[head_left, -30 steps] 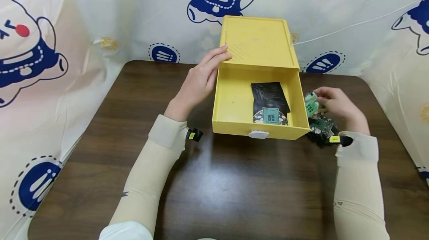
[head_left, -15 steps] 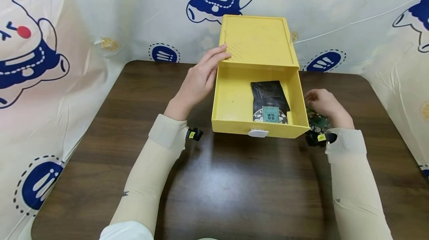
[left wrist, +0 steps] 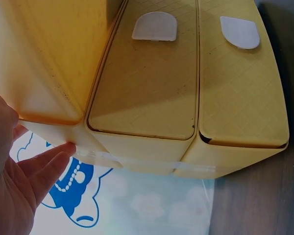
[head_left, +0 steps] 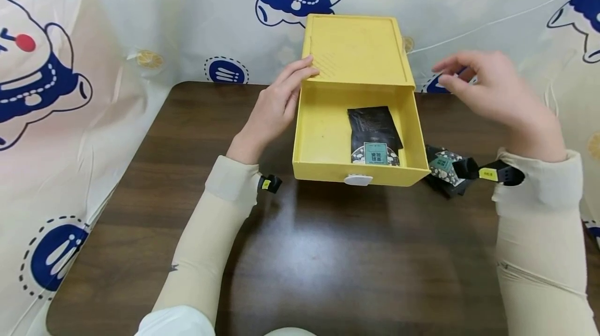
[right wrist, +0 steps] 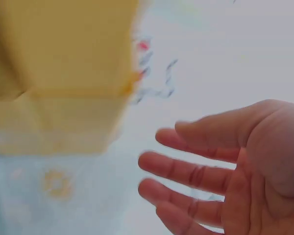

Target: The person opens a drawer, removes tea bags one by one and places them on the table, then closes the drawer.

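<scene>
A yellow drawer cabinet point(head_left: 356, 49) has its top drawer point(head_left: 319, 140) pulled out. Inside lies a black tea sachet point(head_left: 375, 122) with a teal label. My left hand point(head_left: 276, 99) rests straight fingers against the cabinet's upper left edge; the left wrist view shows its fingertips point(left wrist: 66, 149) at the cabinet's side. To the right of the cabinet my right hand point(head_left: 492, 86) is raised, holding nothing, its fingers apart and loosely bent in the right wrist view. Below it, several similar sachets point(head_left: 445, 169) are heaped on the table, partly hidden by the wrist camera.
Two closed drawers, a middle one point(left wrist: 142, 83) and a bottom one point(left wrist: 242, 98), show in the left wrist view with white pull tabs. A brown wooden table point(head_left: 300, 252) carries everything. Behind hangs a white curtain point(head_left: 197, 23) with blue cartoon prints.
My right hand, earlier pinching a green-labelled sachet beside the drawer, is now raised without it, up and to the right of the heap. My left hand stays on the cabinet.
</scene>
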Motion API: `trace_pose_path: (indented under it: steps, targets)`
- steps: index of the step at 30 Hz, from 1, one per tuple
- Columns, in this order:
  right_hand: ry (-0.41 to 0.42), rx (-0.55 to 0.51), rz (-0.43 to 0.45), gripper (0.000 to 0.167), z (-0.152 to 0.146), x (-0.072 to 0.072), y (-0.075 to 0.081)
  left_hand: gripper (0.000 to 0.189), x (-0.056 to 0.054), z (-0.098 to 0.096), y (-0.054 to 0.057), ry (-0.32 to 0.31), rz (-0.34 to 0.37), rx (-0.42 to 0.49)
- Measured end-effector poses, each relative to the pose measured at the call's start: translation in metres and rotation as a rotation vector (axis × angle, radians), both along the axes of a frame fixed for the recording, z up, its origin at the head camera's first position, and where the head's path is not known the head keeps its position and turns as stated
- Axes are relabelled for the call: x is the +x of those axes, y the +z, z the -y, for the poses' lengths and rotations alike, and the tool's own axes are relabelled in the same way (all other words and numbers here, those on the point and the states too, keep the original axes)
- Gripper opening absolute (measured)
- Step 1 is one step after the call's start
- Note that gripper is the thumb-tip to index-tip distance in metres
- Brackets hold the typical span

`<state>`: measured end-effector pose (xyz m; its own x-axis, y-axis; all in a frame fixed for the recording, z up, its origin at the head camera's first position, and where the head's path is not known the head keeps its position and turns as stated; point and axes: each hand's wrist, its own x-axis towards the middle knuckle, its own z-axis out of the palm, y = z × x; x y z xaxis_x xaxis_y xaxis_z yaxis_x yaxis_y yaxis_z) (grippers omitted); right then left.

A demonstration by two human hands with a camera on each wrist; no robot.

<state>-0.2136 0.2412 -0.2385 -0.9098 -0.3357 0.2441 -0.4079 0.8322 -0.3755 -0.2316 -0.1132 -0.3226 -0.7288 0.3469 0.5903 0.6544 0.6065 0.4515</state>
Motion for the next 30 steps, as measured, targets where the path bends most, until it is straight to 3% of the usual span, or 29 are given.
trace_pose_path:
  steps: [6, 11, 14, 22, 27, 30]
  targets:
    - [0.132, 0.106, -0.059, 0.029, 0.035, 0.009, 0.042, 0.037, 0.000, 0.002, 0.002, 0.010, -0.009, 0.000]
    - [0.262, 0.197, -0.040, 0.027, 0.070, 0.010, 0.055, 0.037, 0.000, 0.001, 0.001, 0.003, -0.005, 0.001]
    - [0.337, 0.240, 0.016, 0.025, 0.091, 0.010, 0.055, 0.037, 0.000, 0.000, 0.001, 0.002, 0.005, 0.002]
    - [0.475, 0.430, 0.266, 0.025, 0.134, 0.006, 0.044, 0.037, 0.002, 0.002, 0.002, 0.005, 0.004, 0.009]
    - [0.499, 0.575, 0.447, 0.024, 0.147, -0.003, 0.032, 0.038, 0.002, 0.003, 0.000, 0.002, 0.009, 0.010]
    - [0.499, 0.628, 0.508, 0.023, 0.151, -0.007, 0.026, 0.038, 0.002, 0.004, 0.000, 0.000, 0.010, 0.006]
